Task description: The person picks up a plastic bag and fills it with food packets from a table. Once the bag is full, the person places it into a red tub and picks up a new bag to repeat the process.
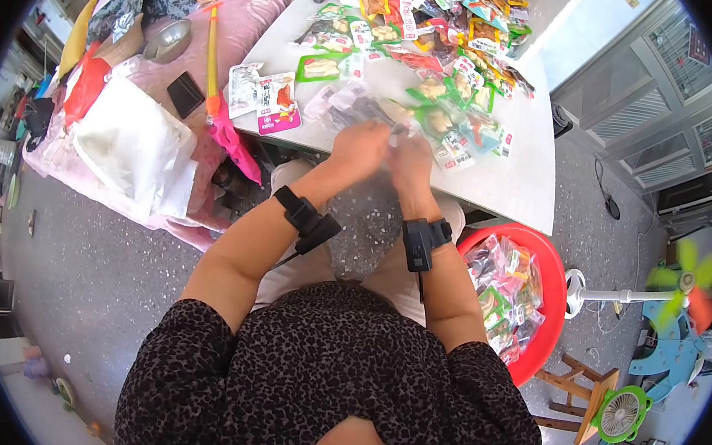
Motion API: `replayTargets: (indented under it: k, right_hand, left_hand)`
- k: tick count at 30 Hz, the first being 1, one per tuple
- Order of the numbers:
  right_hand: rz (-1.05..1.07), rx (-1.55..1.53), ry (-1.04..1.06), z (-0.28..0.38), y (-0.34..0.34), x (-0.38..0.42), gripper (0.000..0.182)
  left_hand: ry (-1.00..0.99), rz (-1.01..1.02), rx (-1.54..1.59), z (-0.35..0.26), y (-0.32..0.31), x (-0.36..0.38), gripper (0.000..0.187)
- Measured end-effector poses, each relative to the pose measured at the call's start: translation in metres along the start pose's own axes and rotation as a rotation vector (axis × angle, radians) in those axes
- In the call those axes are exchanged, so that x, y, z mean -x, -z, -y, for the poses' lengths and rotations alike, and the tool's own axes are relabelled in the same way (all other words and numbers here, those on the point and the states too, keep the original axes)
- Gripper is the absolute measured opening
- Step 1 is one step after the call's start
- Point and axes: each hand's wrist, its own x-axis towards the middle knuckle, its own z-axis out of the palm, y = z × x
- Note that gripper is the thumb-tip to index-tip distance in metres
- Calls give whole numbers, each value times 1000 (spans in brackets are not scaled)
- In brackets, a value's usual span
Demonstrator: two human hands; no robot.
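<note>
My left hand (360,149) and my right hand (411,162) meet at the near edge of the white table (509,188), fingers pinched closed. Between them they grip the edge of a clear plastic bag (484,132), which spreads to the right over the table with green and white snack packets showing through it. Just beyond my left hand lie thin clear bags (340,108). A white and pink snack packet (277,103) and a silvery packet (244,88) rest to the left. My fingertips are partly hidden by the hands themselves.
Many colourful snack packets (438,28) are heaped at the table's far side. A red tub (553,292) of filled bags stands on the floor at right, near a fan with green blades (686,278). At left, a pink-covered bed (247,17) holds an umbrella (229,133).
</note>
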Motion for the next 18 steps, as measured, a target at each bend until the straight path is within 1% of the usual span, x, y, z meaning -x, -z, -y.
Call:
replayTargets:
  k: [1,4,6,7,8,10,12,14,16,18]
  right_hand:
    - [-10,20,11,0,-3,0,5]
    - [30,238,27,-22,9,-23,11]
    - [176,408,308,-41,14,-39,12]
    - [261,600,497,-44,19,-42,11]
    - [317,769,707,-46,24,-46,10]
    - [449,1318,1231,-5,10,-27,6]
    - [572,843,703,0,8,-24,9]
    - [462,628,326,8,8,-19,12]
    - [161,678,97,30,7,-11,17]
    - [22,873,281,18,37,-37,19]
  left_hand:
    - [-16,7,2,1,0,0,7]
    - [-47,-12,-11,1,1,2,7]
    - [-44,-26,-12,1,0,2,7]
    - [-33,-26,-5,4,-1,2,7]
    - [-22,-27,1,6,-2,3,8]
    - [17,-40,21,10,-3,3,9]
    - [58,-80,72,12,0,1,9]
    - [105,-146,158,12,4,2,9]
    - [151,-181,244,20,3,1,10]
    - [195,-215,331,25,-2,3,10]
